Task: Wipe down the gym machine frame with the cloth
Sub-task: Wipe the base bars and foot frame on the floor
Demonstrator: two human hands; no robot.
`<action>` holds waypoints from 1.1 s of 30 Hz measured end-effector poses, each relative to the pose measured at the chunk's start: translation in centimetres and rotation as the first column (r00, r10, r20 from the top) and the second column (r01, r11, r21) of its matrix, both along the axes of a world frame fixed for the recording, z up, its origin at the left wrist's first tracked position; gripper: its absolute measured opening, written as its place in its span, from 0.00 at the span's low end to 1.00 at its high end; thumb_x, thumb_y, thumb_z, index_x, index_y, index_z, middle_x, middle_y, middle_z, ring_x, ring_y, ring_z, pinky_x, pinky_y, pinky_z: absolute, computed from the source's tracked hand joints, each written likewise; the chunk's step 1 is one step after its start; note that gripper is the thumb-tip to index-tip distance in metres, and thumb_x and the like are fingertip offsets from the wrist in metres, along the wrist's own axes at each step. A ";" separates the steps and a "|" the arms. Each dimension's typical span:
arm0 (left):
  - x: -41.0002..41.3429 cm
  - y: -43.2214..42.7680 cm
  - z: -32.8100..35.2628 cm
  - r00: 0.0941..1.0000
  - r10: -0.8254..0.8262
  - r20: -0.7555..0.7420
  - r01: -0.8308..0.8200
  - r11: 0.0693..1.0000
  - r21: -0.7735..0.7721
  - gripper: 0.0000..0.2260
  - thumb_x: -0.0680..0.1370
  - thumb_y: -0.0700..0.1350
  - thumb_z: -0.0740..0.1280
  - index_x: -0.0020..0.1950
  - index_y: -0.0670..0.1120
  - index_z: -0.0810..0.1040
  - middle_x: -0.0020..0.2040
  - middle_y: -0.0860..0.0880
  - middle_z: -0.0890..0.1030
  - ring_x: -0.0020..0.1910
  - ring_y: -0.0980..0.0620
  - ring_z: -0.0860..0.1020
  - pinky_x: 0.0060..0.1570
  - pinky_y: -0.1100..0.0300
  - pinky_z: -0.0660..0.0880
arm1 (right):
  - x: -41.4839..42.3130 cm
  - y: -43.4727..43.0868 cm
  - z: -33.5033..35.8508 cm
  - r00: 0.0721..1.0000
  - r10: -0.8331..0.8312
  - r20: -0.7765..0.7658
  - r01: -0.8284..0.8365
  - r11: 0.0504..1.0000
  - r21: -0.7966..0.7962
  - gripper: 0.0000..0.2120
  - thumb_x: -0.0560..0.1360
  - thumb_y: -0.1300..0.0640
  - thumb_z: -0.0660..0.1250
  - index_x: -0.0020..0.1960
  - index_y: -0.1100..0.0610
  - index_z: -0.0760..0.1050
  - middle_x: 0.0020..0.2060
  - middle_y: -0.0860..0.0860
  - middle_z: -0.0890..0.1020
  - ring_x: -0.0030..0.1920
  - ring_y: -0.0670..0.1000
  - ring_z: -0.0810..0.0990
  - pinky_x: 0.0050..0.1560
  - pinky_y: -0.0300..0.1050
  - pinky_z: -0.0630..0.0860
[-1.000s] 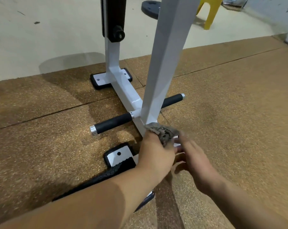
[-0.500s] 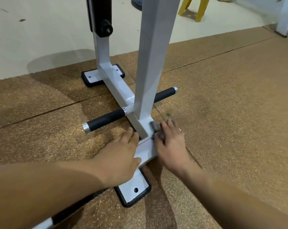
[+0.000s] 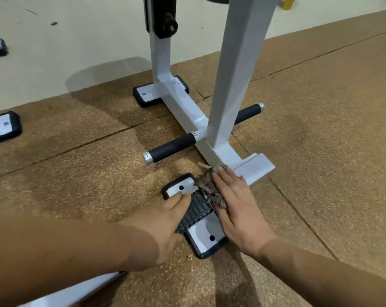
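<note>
Cloth (image 3: 206, 186), a dark, crumpled rag, lies bunched on the low white base beam (image 3: 183, 109) of the gym machine frame (image 3: 223, 149), just in front of where the tall white post (image 3: 238, 74) meets it. My right hand (image 3: 238, 207) lies flat on top of it, fingers straight and together, pressing it down rather than gripping it. My left hand (image 3: 163, 222) is released too: its fingers are stretched out and rest on the ribbed black tread (image 3: 197, 210) that crosses the beam's near end, with the fingertips reaching the white near foot plate (image 3: 202, 234) beside a bolt hole. The two hands sit just beside each other, with the tread between them. The near foot plate, edged in black rubber, stands on the speckled brown rubber floor mat (image 3: 88, 173). Beyond my hands, black-gripped pegs (image 3: 168, 149) stick out from both sides of the beam. The far foot plate (image 3: 146, 95) sits near the mat's far edge, where the pale bare floor (image 3: 77, 41) begins. Feet of another machine (image 3: 1, 127) stand at the floor's left edge.
</note>
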State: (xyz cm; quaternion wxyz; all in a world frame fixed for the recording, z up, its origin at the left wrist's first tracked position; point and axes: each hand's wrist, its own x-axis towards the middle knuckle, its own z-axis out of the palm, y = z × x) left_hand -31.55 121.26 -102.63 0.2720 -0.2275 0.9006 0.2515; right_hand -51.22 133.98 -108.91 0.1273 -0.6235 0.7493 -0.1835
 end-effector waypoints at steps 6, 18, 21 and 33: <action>2.1 -0.4 -0.9 0.997 -0.026 -0.075 0.024 1.000 -0.016 0.34 0.86 0.54 0.57 0.84 0.57 0.37 0.83 0.58 0.37 0.82 0.51 0.54 0.80 0.55 0.55 | -3.0 -1.2 1.1 0.927 -0.374 0.021 0.373 0.927 0.038 0.30 0.85 0.52 0.55 0.84 0.42 0.49 0.83 0.46 0.55 0.83 0.49 0.51 0.83 0.52 0.49; 3.0 0.5 -1.5 0.992 -0.091 -0.086 0.082 0.992 -0.096 0.32 0.80 0.65 0.36 0.81 0.57 0.31 0.80 0.59 0.29 0.83 0.53 0.43 0.79 0.57 0.47 | -5.6 -1.0 0.6 0.844 -0.536 0.025 0.533 0.843 0.074 0.29 0.86 0.52 0.54 0.85 0.52 0.52 0.84 0.47 0.52 0.83 0.47 0.46 0.83 0.50 0.47; 2.5 1.8 -1.8 0.996 -0.060 -0.058 0.052 0.990 -0.128 0.30 0.87 0.53 0.47 0.82 0.55 0.30 0.81 0.54 0.29 0.83 0.50 0.39 0.79 0.55 0.42 | -0.6 -0.3 0.8 0.916 -0.399 0.045 0.395 0.916 0.073 0.29 0.87 0.49 0.49 0.83 0.40 0.41 0.83 0.39 0.40 0.81 0.40 0.34 0.82 0.47 0.40; 2.5 1.6 -2.0 0.993 -0.103 -0.052 0.090 0.972 -0.215 0.29 0.87 0.56 0.43 0.82 0.51 0.30 0.82 0.51 0.32 0.84 0.48 0.46 0.79 0.53 0.56 | -6.0 -1.7 0.4 0.436 -0.807 0.398 0.801 0.550 0.238 0.23 0.84 0.58 0.55 0.79 0.57 0.59 0.73 0.63 0.71 0.71 0.65 0.72 0.72 0.61 0.70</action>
